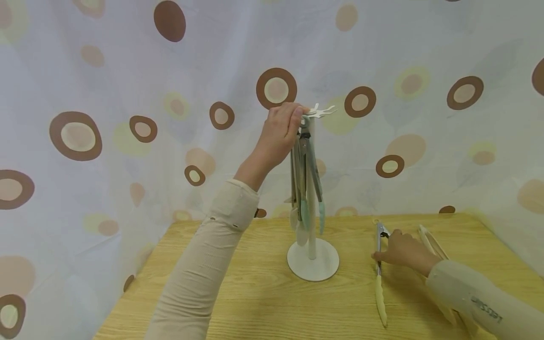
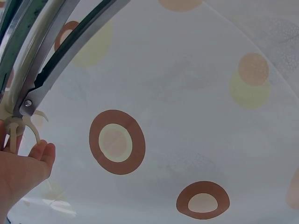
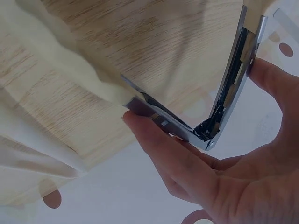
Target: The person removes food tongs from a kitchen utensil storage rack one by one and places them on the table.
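Since the stand [image 1: 312, 208] might tip, your left hand [image 1: 282, 126] grips its top. Your right hand [image 1: 405, 252], at its three o'clock, holds spread tongs [image 1: 379, 285].

A whitish curtain [image 1: 238, 52] printed with brown rings and soft orange and yellow spots hung behind and along both sides of a light, wood-grained worktop [image 1: 255, 293].

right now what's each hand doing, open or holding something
Left hand: holding the top of the stand.
Right hand: holding spread tongs.
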Available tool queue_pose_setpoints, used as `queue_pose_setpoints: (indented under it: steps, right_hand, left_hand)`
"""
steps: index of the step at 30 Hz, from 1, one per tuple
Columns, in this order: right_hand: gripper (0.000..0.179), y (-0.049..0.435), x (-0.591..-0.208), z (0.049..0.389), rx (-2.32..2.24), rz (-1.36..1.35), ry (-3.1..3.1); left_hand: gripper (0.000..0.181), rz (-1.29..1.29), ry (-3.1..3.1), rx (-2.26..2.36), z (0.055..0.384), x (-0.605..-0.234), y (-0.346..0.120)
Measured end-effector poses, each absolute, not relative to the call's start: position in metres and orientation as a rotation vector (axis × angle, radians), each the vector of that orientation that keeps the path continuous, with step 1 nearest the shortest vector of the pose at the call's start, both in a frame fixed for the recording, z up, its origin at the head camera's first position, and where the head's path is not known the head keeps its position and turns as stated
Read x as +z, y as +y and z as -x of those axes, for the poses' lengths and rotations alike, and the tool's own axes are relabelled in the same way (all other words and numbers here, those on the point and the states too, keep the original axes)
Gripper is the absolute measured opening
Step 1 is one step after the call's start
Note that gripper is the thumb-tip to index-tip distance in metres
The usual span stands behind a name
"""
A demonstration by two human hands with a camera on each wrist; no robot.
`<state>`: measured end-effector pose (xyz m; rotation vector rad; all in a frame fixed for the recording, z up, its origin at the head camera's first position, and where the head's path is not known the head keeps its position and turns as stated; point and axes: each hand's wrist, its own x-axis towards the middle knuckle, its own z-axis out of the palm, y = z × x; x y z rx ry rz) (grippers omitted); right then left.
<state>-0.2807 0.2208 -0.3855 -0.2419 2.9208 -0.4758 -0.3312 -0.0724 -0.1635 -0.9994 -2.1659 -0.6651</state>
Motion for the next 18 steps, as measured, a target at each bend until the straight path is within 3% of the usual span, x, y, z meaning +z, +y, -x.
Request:
queue_pose_setpoints:
  steps: [14, 18]
  right_hand:
    - [0.093, 0.2226, -0.391, 0.2819, -0.467, 0.23, 2.876]
    - [0.076, 0.2251, -0.3931, 0.2819, -0.51, 0.219, 2.858]
  left_hand:
    - [0.035, 1.003, -2.174, -0.67, 0.332, -0.1656, -0.0713]
    - [0.034, 1.006, -2.17, -0.665, 0.3318, -0.1653, -0.0706]
